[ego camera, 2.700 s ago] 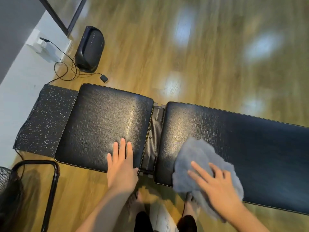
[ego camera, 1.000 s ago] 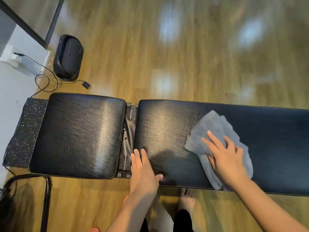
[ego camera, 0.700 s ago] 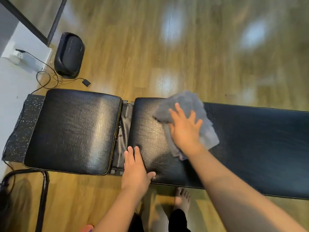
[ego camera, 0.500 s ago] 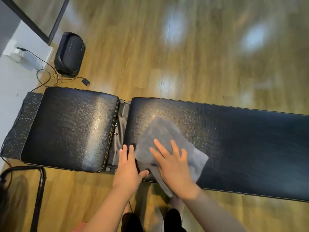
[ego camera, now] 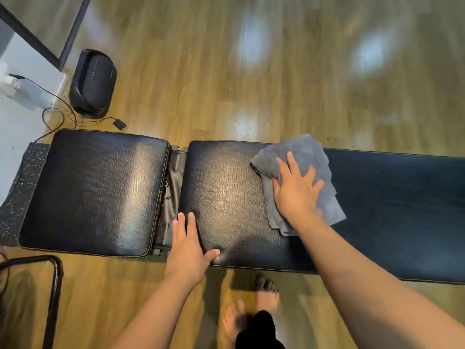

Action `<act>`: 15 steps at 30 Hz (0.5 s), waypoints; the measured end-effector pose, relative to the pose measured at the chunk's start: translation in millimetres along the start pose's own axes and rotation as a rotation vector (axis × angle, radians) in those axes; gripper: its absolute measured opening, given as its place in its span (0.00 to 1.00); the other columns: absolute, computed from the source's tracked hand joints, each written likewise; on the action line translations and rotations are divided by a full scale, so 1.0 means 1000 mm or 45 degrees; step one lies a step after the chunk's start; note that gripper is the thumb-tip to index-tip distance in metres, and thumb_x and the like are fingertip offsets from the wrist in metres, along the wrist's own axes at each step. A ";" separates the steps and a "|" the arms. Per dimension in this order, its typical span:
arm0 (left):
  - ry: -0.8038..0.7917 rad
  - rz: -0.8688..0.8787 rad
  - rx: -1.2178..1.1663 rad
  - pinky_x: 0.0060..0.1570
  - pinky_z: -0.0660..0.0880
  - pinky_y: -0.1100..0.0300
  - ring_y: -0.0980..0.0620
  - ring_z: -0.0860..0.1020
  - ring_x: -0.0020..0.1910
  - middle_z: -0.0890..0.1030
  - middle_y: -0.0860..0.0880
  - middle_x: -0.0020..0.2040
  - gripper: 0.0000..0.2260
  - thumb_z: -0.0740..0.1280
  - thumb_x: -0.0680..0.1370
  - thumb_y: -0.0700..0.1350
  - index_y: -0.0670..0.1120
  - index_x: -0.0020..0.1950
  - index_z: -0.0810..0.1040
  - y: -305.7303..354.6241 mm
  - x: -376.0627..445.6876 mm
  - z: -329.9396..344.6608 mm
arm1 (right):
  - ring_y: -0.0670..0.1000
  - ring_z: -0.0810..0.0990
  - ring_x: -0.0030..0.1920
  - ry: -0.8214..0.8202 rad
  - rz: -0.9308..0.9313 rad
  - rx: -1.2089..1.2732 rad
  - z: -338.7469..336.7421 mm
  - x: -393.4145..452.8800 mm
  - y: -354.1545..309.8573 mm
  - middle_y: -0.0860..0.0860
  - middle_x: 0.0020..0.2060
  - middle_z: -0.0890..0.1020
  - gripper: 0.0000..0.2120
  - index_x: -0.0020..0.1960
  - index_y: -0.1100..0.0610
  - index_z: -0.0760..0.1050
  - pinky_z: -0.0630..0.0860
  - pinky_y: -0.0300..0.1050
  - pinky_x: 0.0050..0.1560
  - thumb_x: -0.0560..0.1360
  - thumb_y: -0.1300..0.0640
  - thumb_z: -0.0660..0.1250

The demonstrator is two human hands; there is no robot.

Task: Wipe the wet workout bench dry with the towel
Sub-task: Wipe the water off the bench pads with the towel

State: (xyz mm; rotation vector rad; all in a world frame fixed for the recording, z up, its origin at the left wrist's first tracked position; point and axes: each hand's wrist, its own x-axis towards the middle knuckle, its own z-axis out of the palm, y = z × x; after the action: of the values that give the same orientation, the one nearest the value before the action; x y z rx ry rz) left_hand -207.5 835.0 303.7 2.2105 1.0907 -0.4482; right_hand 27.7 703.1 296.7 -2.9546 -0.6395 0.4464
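The black padded workout bench runs across the view, with a square seat pad at the left and a long back pad to the right of a narrow gap. A crumpled grey towel lies on the far half of the long pad. My right hand presses flat on the towel with fingers spread. My left hand rests flat on the near left corner of the long pad, by the gap, holding nothing.
Wooden floor surrounds the bench. A black speaker-like device with a cable and plug stands at the far left. A speckled mat lies under the bench's left end. A black metal frame is at the near left. My bare feet are below the bench.
My right hand has swept the towel from the near left corner of the long pad away to its far edge and rightward. My left hand has stayed by the gap.
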 end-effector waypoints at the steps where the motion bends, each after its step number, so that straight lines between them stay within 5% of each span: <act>1: -0.004 0.002 0.008 0.77 0.48 0.51 0.48 0.39 0.78 0.38 0.48 0.80 0.50 0.73 0.72 0.56 0.47 0.79 0.40 -0.001 0.000 0.000 | 0.68 0.56 0.73 0.003 -0.038 -0.007 0.002 -0.003 -0.012 0.44 0.80 0.52 0.24 0.77 0.42 0.57 0.60 0.71 0.64 0.82 0.44 0.55; 9: -0.025 -0.012 0.043 0.76 0.50 0.51 0.48 0.39 0.78 0.38 0.47 0.80 0.50 0.73 0.72 0.56 0.47 0.79 0.40 0.002 -0.001 0.000 | 0.66 0.69 0.67 0.052 -0.659 -0.148 0.039 -0.123 -0.001 0.43 0.76 0.64 0.30 0.70 0.42 0.68 0.69 0.61 0.54 0.71 0.50 0.72; 15: 0.022 -0.052 0.212 0.76 0.55 0.48 0.44 0.44 0.79 0.41 0.43 0.80 0.48 0.74 0.72 0.54 0.44 0.79 0.44 0.025 -0.002 -0.007 | 0.67 0.72 0.64 0.044 -0.534 -0.214 0.024 -0.131 0.102 0.43 0.77 0.62 0.30 0.72 0.40 0.66 0.69 0.56 0.49 0.71 0.51 0.66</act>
State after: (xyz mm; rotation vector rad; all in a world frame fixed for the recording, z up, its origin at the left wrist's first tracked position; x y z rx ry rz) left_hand -188.4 826.8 320.1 2.3438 1.1461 -0.5562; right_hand -53.4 556.8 293.9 -2.8483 -1.3108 0.3126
